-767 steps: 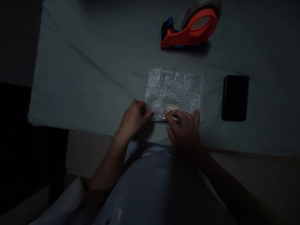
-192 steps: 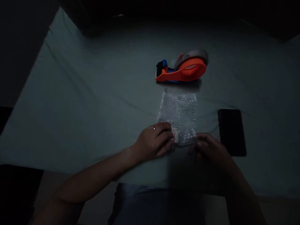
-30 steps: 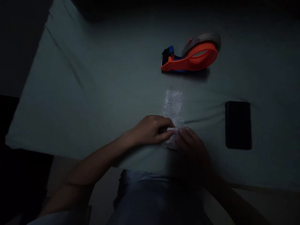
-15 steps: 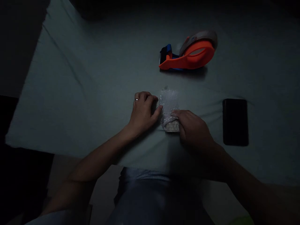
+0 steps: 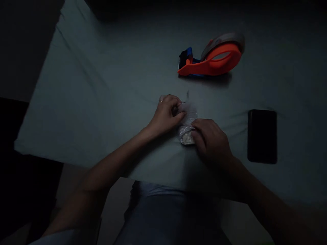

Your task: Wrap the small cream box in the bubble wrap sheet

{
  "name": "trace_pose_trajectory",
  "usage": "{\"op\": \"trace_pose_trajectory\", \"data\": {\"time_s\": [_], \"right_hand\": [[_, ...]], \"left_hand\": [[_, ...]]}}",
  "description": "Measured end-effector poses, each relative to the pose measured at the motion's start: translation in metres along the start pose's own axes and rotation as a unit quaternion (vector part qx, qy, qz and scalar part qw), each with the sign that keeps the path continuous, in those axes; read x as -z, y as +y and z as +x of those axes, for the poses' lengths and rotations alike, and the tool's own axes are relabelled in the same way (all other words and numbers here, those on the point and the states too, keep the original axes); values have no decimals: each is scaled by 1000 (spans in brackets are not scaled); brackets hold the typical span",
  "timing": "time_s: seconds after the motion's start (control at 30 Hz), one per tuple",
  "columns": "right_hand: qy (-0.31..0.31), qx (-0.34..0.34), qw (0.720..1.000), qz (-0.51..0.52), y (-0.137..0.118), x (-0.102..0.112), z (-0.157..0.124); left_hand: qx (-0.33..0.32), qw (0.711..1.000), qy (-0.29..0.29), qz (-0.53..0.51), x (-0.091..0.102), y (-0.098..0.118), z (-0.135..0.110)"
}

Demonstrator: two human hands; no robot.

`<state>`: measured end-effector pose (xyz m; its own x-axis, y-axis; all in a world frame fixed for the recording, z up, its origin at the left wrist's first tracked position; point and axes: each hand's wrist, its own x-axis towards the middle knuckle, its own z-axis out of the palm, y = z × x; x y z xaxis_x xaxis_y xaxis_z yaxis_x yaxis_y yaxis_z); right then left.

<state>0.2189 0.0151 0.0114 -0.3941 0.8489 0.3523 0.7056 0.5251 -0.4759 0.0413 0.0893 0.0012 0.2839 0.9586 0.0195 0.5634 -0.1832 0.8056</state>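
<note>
A small piece of bubble wrap (image 5: 189,112) lies on the cloth between my two hands, bunched around a pale, flat item (image 5: 187,138) whose kind I cannot make out. My left hand (image 5: 168,110), with a ring on one finger, pinches the wrap's upper left edge between thumb and fingers. On the other side, my right hand (image 5: 211,137) grips the wrap's lower right part, its thumb beside the pale item. Only the item's lower end shows; the wrap and my right fingers hide the rest.
An orange and blue tape dispenser (image 5: 213,63) with a roll of tape stands beyond my hands. To the right lies a black rectangular object (image 5: 262,136). A pale green cloth (image 5: 102,102) covers the table, its near edge just before my lap. The light is dim.
My left hand has moved right and closed on the bubble wrap's edge, which is now lifted and crumpled. My right hand stays at the lower right. The whole view has shifted slightly.
</note>
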Motion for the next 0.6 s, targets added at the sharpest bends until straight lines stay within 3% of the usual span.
{"op": "trace_pose_trajectory", "data": {"time_s": [0.07,0.17,0.33,0.47,0.6], "right_hand": [[-30,22,999,14,3,1,-8],[-57,23,998,31,8,2,-18],[-64,-40,995,61,8,11,-13],[-36,-99,990,94,5,17,1],[39,-136,982,127,8,17,9]], "left_hand": [[5,992,-29,-121,-1,1,-4],[56,958,-82,-268,-7,2,-10],[93,908,-136,-386,-10,3,-14],[53,868,-207,-449,-2,7,-14],[68,856,-187,-477,1,10,-16]]}}
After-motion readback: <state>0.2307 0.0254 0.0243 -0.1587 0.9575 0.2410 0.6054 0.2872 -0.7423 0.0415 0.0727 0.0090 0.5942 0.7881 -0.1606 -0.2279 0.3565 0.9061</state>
